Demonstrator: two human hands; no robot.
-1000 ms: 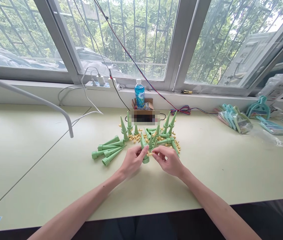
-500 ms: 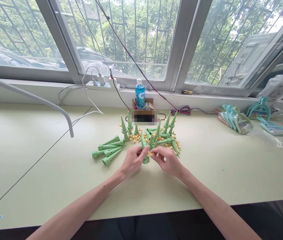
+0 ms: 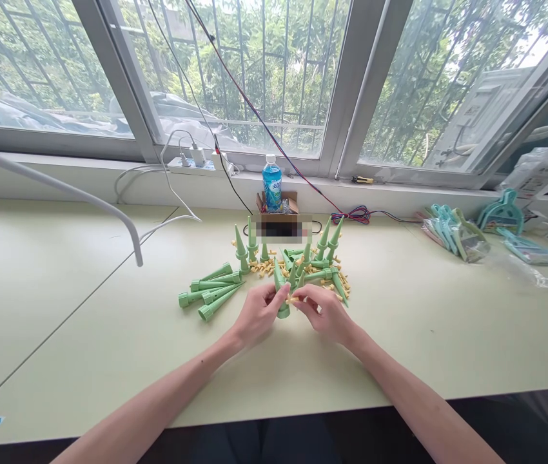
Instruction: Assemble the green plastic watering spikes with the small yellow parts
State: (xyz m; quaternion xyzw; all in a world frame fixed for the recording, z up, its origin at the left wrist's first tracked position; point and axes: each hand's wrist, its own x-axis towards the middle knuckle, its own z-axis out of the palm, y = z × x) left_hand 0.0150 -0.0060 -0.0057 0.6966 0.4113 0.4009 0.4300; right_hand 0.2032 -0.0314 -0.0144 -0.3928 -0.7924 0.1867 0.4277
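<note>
On the blue bottle (image 3: pixel 271 175), a label (image 3: pixel 275 187) is seen — its lettering too small to be read surely. A green spike (image 3: pixel 283 312) is grasped tip-up by the left hand (image 3: pixel 258 310), base exposed below the thumb; a yellow piece (image 3: pixel 292 299) is pinched by the right hand (image 3: pixel 325 310) — at the spike's right side.

A long pale table (image 3: pixel 85 335) runs beneath barred windows (image 3: pixel 235 71) in what appears to be a workroom, a power strip (image 3: pixel 187 169) on the sill (image 3: pixel 37 180) at upper left. Green plastic spikes (image 3: pixel 240 245) and yellow fittings (image 3: pixel 265 267) crowd the center; bagged teal plasticware (image 3: pixel 502 211) sits at right.
</note>
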